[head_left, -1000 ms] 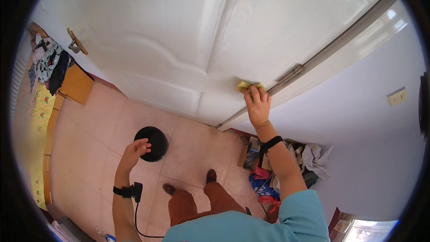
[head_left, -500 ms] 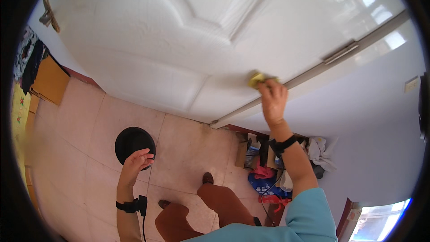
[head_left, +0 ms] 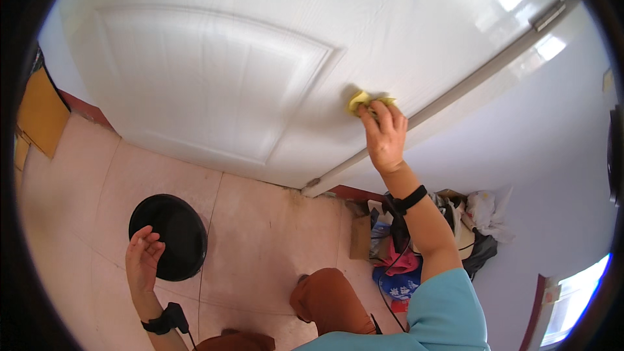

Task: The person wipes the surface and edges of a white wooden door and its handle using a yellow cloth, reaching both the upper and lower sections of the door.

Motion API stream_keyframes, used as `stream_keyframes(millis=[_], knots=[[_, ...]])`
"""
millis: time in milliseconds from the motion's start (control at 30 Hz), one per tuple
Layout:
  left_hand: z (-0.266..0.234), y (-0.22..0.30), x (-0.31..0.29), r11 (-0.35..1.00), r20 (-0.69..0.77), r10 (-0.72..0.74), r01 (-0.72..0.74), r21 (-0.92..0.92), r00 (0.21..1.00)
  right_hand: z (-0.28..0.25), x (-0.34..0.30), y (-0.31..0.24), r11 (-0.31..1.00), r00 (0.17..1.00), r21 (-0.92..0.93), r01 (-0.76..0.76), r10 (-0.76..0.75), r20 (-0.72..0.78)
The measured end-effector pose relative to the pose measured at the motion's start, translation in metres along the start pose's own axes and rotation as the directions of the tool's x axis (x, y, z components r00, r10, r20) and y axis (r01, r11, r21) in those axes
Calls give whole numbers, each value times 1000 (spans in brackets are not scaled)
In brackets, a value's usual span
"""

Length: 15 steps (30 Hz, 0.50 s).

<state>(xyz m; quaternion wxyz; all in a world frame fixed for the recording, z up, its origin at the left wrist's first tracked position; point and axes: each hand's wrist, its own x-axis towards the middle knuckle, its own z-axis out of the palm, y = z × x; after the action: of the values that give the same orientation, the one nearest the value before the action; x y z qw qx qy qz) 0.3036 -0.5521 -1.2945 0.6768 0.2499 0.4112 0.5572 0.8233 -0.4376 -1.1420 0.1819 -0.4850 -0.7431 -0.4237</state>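
A crumpled yellow cloth (head_left: pixel 359 100) is gripped in my right hand (head_left: pixel 388 135), pressed against the white panelled door (head_left: pixel 214 78) close to its hinged edge. My left hand (head_left: pixel 144 257) hangs empty at the lower left, fingers loosely curled and somewhat apart. Below it, on the floor, stands a round black basin (head_left: pixel 182 240); the hand overlaps its left side in view and does not appear to grip it. What the basin holds is too dark to make out.
Boxes, bags and a blue bundle (head_left: pixel 393 281) are piled against the wall (head_left: pixel 481 149) to the right. A metal hinge (head_left: pixel 549 15) sits on the door's right edge. At far left stands a brown cabinet (head_left: pixel 42 114). Pinkish tiles (head_left: pixel 260 240) cover the floor.
My right hand has shifted slightly left and up across the door with the cloth. My left hand has moved left and lower. The whole view has tilted, and one knee is bent further.
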Motion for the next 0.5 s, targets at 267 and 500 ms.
stream_keyframes(millis=[267,500], knots=[[-31,-31,25,988,53,128,-132,82,990,50,-69,-38,991,987,4,134,-134,87],[-30,-46,-8,990,2,99,-99,96,995,-14,44,48,978,908,-165,-128,49,-417]])
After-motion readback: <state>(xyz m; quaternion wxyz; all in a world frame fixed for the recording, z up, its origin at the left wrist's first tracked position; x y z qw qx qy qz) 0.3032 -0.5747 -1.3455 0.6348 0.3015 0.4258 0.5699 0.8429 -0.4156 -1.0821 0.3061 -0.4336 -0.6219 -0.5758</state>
